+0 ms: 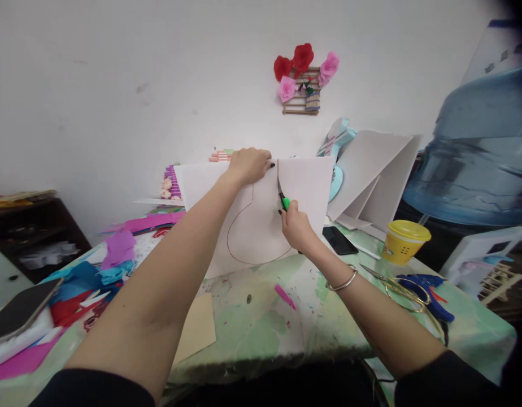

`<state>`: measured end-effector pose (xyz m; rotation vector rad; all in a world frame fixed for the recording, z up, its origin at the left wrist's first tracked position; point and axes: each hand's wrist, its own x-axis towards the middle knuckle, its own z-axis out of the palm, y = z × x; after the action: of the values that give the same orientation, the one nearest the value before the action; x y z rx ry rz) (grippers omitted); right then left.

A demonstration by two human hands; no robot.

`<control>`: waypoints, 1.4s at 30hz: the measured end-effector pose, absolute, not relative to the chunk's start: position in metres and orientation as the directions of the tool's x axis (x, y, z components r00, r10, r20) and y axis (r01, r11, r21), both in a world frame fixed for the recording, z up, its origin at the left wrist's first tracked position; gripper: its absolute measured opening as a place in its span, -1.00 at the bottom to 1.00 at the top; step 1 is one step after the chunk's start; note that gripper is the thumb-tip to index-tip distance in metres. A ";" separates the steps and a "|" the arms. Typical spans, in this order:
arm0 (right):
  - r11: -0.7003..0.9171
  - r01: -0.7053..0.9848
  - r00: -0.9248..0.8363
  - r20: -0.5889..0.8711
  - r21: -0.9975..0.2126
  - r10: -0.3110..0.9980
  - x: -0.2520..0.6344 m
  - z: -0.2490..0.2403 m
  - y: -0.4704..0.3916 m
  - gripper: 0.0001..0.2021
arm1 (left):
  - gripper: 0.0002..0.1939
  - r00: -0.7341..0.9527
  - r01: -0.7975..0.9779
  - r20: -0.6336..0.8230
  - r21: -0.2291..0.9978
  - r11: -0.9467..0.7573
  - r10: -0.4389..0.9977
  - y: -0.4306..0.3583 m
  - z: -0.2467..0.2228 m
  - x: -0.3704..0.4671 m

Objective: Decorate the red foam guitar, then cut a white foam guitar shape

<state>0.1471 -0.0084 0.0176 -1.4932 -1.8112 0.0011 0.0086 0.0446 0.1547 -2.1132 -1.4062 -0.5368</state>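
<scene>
board point(261, 226): white, standing upright on the worktop point(329, 328), its front face towards the person.
line point(228, 240): reddish, a rounded curve on the board's lower half, with a straight stretch at the top edge.
left hand point(250, 165): curled over the board's top edge, holding it.
right hand point(295, 226): closed round the cutter point(285, 202), which has a green and black handle; blade tip at the straight stretch of line, just below the top edge.
right of board: phone point(340, 240) lying flat; beyond it, a yellow tub point(405, 243).
by right forearm: scissors point(385, 278) with gold handles, beside a blue tool point(434, 299).
before board: a narrow pink scrap point(285, 297) on the worktop.
wall: red and pink flowers point(303, 57) above the board.
</scene>
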 end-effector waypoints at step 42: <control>0.317 0.847 -0.008 0.585 -0.428 0.811 0.147 -0.014 0.000 -0.83 | -0.64 0.392 0.920 0.607 -0.236 -0.314 0.692 0.045 0.154 0.008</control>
<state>0.1473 -0.0002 -0.0139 -1.4822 -1.8005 -0.0573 0.0078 0.0449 0.1542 -2.1028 -1.3744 -0.5410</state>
